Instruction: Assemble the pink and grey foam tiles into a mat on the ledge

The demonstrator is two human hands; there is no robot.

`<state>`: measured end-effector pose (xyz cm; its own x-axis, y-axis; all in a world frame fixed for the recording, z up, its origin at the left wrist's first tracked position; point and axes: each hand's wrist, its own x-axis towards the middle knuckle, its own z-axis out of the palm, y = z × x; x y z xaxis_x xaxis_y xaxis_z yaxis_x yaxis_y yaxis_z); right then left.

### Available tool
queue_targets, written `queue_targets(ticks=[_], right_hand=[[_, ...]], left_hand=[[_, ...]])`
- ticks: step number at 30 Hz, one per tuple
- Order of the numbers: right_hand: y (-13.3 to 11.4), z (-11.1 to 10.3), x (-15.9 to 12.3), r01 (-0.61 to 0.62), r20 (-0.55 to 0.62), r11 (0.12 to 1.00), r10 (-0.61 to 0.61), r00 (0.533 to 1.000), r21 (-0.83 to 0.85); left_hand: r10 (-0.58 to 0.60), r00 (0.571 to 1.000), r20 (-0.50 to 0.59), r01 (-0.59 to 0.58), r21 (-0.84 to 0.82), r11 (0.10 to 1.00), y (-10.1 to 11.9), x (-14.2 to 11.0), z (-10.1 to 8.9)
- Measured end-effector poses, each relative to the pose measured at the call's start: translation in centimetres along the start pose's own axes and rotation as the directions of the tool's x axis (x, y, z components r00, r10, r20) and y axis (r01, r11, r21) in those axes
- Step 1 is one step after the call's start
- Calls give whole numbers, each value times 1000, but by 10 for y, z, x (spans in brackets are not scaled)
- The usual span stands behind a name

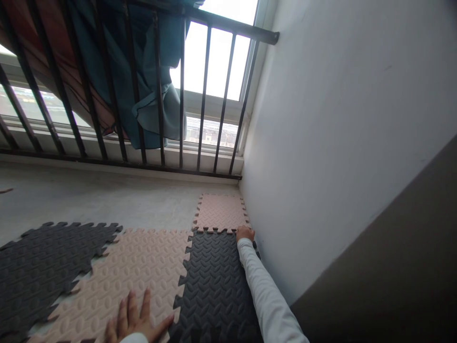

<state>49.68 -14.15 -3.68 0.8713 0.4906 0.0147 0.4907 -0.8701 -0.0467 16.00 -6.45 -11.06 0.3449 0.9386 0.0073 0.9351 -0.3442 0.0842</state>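
My left hand (137,320) rests flat with fingers spread on a large pink foam mat tile (143,267). To its right lies a black foam mat tile (217,276) with a raised tread pattern, its toothed edge against the pink one. My right hand (245,233) reaches forward along the wall, fingers curled at the corner where the black tile meets a smaller-looking pink foam mat tile (221,212). What lies under those fingers is partly hidden. At the left, another black foam mat tile (53,262) shows gaps along its seam with the large pink tile.
A white wall (328,133) rises close on the right. Ahead stands a black metal railing (182,95) before a window, with blue cloth (150,109) hanging there. Grey floor (153,200) shows between tiles and railing.
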Motion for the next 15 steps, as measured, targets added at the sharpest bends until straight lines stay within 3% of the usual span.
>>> queue_targets(ticks=[15], right_hand=[[2, 10, -22, 122, 31, 991, -121, 992, -56]], left_hand=[[-10, 999, -37, 10, -15, 1000, 1, 1, 2]])
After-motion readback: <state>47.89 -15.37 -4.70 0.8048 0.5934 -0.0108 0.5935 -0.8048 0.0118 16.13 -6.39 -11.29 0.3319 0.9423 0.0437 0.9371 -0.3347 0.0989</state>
